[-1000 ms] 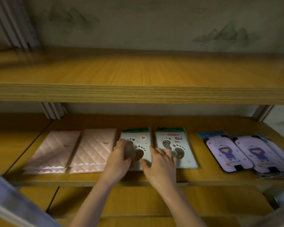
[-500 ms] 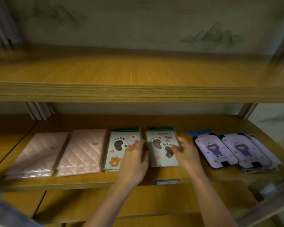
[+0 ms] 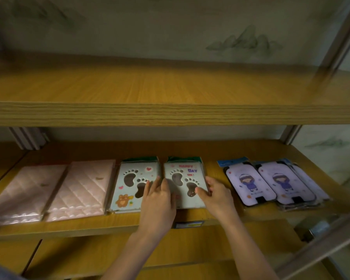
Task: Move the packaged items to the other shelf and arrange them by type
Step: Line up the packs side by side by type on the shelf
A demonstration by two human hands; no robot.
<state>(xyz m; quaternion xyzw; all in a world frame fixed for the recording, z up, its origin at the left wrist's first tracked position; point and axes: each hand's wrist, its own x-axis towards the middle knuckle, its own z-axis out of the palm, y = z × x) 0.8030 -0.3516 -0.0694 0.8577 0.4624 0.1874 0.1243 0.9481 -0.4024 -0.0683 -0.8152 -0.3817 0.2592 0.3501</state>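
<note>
Hands [image 3: 157, 201] [image 3: 217, 197] flanking footprint pack [image 3: 190, 174], maybe pinching (blurred)

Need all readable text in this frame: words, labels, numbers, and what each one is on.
"HAPPY": red, on the right pale footprint-print card package.
"DAY": blue, same package.
"OH!": red, same package; blurred, so uncertain.
Blue and yellow label on the lower wooden shelf front edge: too blurred to read.
Purple cartoon-figure packages: small print unreadable.

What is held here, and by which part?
The right footprint pack: right hand pinches its right edge, left hand touches its left edge with straight fingers.
</note>
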